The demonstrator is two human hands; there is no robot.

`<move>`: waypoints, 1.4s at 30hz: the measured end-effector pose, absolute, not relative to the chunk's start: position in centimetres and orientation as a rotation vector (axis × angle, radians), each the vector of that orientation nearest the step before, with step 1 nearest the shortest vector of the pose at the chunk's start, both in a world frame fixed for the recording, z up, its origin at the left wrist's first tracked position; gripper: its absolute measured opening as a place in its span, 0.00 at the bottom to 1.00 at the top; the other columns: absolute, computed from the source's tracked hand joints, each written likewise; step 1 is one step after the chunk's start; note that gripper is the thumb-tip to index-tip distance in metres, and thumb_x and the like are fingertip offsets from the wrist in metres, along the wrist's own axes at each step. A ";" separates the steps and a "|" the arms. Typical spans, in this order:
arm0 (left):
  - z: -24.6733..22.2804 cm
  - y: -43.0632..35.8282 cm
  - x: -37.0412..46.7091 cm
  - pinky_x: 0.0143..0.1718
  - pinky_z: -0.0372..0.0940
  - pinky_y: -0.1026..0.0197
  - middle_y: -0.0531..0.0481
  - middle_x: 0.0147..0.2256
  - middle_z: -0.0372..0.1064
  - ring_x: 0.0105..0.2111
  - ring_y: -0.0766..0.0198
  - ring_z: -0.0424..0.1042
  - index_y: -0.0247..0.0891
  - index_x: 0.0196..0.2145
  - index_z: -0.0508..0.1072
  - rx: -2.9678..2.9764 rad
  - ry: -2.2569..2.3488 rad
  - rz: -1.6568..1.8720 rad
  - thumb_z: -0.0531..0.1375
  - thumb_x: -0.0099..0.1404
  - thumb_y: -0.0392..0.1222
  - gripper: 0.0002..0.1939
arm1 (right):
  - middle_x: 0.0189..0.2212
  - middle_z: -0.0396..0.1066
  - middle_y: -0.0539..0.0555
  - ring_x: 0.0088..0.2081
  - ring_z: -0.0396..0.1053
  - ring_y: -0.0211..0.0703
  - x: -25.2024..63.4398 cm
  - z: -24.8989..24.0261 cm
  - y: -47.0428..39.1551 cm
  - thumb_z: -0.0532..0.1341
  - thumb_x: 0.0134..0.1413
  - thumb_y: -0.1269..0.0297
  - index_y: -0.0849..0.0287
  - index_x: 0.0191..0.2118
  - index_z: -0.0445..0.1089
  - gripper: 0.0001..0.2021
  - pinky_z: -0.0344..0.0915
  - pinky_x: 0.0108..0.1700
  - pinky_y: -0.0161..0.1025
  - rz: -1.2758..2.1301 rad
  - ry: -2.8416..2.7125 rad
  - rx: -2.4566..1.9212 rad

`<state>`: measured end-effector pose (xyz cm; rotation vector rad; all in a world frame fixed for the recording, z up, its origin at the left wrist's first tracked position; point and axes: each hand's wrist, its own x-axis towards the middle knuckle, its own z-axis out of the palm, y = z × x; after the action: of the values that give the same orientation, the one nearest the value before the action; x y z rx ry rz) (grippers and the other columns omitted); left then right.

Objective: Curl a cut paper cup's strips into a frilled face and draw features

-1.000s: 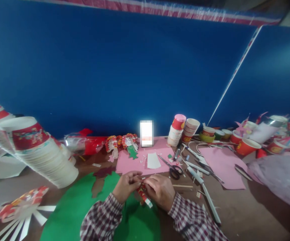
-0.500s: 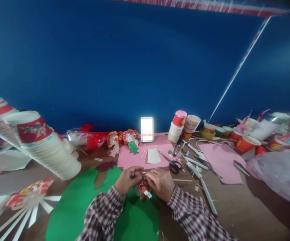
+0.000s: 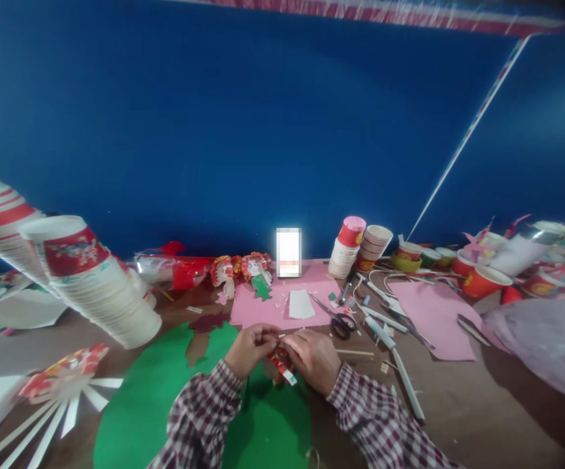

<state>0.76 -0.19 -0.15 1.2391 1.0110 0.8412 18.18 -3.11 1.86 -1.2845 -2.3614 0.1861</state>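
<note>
Head view: our left hand (image 3: 248, 353) and right hand (image 3: 314, 358) pinch a small red-patterned paper piece (image 3: 280, 362), seemingly unfinished; ruffled red-and-yellow paper figures (image 3: 254, 268) beyond look done

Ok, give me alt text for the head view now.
The left hand and right hand hold a small red patterned piece over a green sheet. Black-handled scissors lie beyond; stacked paper cups lean at left.
</note>
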 end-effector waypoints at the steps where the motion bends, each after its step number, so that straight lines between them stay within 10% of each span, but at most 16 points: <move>1: -0.2 -0.2 0.8 0.32 0.61 0.63 0.47 0.27 0.71 0.28 0.65 0.69 0.30 0.36 0.69 1.247 1.023 0.843 0.63 0.48 0.42 0.18 | 0.32 0.70 0.52 0.35 0.65 0.38 18.2 1.9 -3.1 0.46 0.60 0.63 0.56 0.39 0.66 0.12 0.55 0.36 0.32 0.187 -2.361 -1.284; 42: 0.0 -0.6 1.7 0.42 0.63 0.56 0.41 0.41 0.69 0.41 0.56 0.68 0.32 0.41 0.68 1.175 0.905 0.999 0.61 0.51 0.46 0.22 | 0.34 0.70 0.53 0.36 0.66 0.41 18.9 2.4 -2.7 0.57 0.52 0.62 0.56 0.41 0.65 0.10 0.59 0.37 0.34 0.252 -2.136 -1.336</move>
<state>1.73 -0.60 0.02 1.1750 0.9047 0.9988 18.93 -2.73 2.40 -1.3362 -2.1356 0.2517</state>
